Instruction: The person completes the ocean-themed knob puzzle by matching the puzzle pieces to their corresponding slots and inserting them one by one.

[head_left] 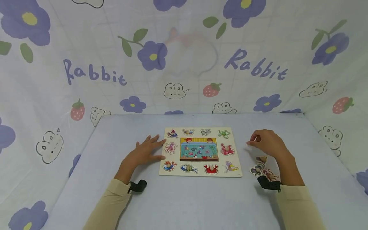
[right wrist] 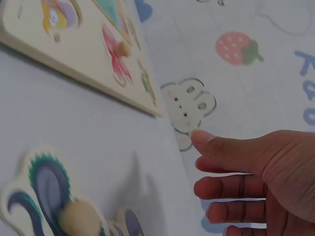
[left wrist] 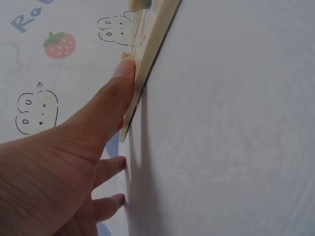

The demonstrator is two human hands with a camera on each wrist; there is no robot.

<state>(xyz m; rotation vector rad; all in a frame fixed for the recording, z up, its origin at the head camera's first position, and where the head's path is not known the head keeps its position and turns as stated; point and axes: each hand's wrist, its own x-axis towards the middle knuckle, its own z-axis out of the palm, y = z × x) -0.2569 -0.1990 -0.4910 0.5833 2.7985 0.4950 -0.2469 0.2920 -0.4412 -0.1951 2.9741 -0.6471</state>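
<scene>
The person's left hand (head_left: 145,152), its grip spread wide with the fingers fanned, touches the left edge of a cream rectangular wooden puzzle board with painted sea creatures (head_left: 200,169), which lies flat on the white desk (head_left: 187,204). Right of the board, the right hand (head_left: 269,143) hovers, grip empty and fingers loosely bent, near clustered flat wooden sea-creature pieces with round knobs (head_left: 256,170).

Cream puzzle board (head_left: 172,173), red crab piece (head_left: 207,169), white backdrop (head_left: 115,95) with purple flowers (head_left: 152,56), beige sleeves (head_left: 299,204)
</scene>
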